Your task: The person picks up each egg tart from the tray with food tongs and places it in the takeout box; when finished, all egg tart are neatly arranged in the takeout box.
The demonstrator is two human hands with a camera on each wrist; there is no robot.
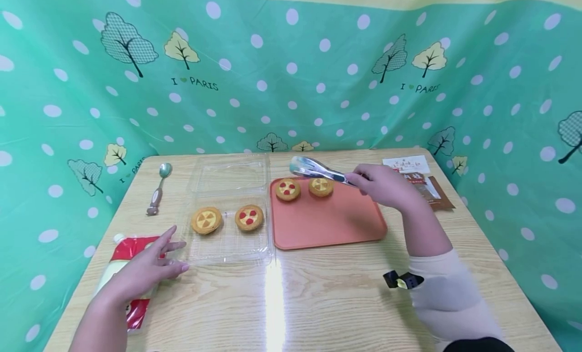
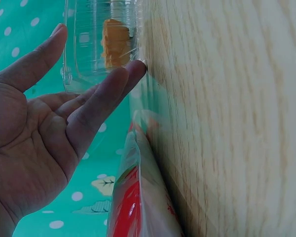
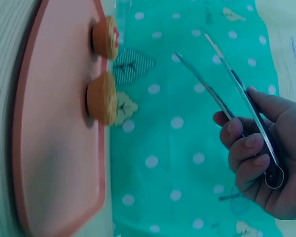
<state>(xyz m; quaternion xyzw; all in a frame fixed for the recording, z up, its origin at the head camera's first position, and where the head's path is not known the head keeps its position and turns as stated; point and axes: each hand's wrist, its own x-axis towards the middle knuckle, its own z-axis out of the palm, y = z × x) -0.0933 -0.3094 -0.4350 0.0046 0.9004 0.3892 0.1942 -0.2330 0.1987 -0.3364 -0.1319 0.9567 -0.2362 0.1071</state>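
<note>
My right hand (image 1: pixel 384 185) grips a pair of metal tongs (image 1: pixel 325 171) above the back of a pink tray (image 1: pixel 336 223). In the right wrist view the arms of the tongs are apart, with nothing between their tips. Under them on the tray sit a tart with red pieces (image 1: pixel 287 190) and a tart with a plain yellow top (image 1: pixel 321 187). My left hand (image 1: pixel 147 268), fingers spread, is beside the near left edge of a clear plastic clamshell box (image 1: pixel 227 247). Inside the box lie a plain tart (image 1: pixel 206 220) and a red-topped tart (image 1: pixel 249 218). Its lid (image 1: pixel 229 175) is folded back.
A red and white spouted pouch (image 1: pixel 138 311) lies partly under my left forearm. A spoon with a brown handle (image 1: pixel 157 193) is at the back left. Brown and white packets (image 1: pixel 436 193) lie behind my right hand. A dotted green cloth (image 1: pixel 291 89) hangs around the table.
</note>
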